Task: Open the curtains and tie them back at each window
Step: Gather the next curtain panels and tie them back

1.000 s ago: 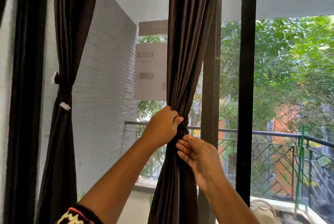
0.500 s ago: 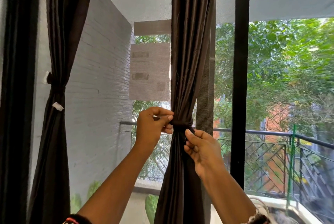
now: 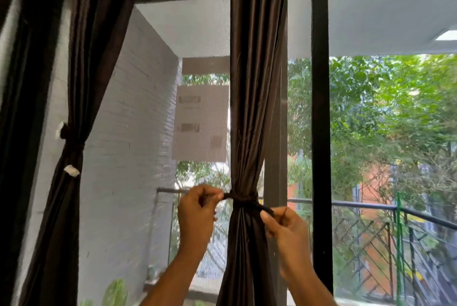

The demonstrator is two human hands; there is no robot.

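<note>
- beyond the glass lies a balcony with a white brick wall [image 3: 128,157] on the left, a dark metal railing [image 3: 371,205] with lattice bars, and dense green trees [image 3: 395,108] behind it
- dark window frame [image 3: 320,108] rises upright just right of the middle, and a lit panel [image 3: 446,35] shows in the balcony ceiling at the upper right corner
- a pale paper sheet [image 3: 201,122] hangs against the glass, left of the middle curtain; its print is blurred and cannot be read
- the middle curtain [image 3: 254,108], dark brown and glossy, hangs gathered into a narrow bunch, cinched at the height of the railing by a dark tie band [image 3: 243,199] wrapped around it
- left hand [image 3: 196,216] is just left of the bunch, fingers curled, thumb and fingertips pinching one end of the tie band
- right hand [image 3: 286,229] is just right of the bunch and a little lower, fingers curled, pinching the other end of the band
- the left curtain [image 3: 96,46] at the left edge of the window is already gathered and bound by its own dark tie [image 3: 71,142], with a small white tag [image 3: 71,171] below the knot
- green leaves [image 3: 115,291] show at the bottom edge, near the foot of the brick wall
</note>
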